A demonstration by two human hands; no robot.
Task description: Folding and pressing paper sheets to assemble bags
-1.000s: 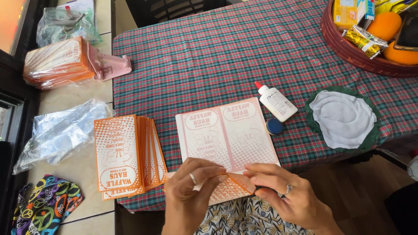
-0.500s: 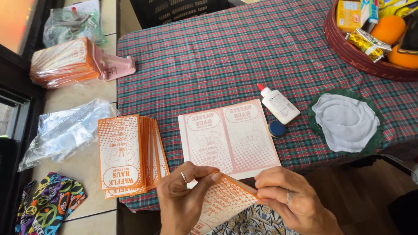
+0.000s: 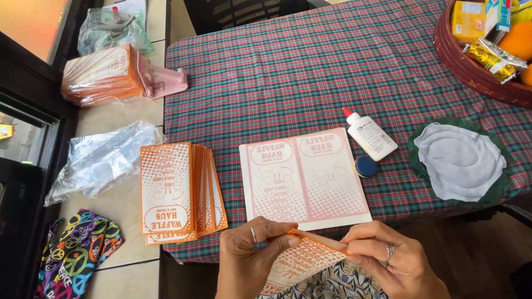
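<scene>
Both hands, left hand (image 3: 252,252) and right hand (image 3: 388,260), pinched one orange printed paper bag (image 3: 299,263) at the tabletop's near edge. One flattened sheet (image 3: 305,177) lay just beyond; roughly six finished bags (image 3: 180,191) were fanned at the left edge. One glue bottle (image 3: 370,134) stood uncapped, suggesting gluing was partway done.

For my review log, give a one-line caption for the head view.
Left hand and right hand pinch an orange paper bag beside an unfolded sheet and finished bag stack.
</scene>
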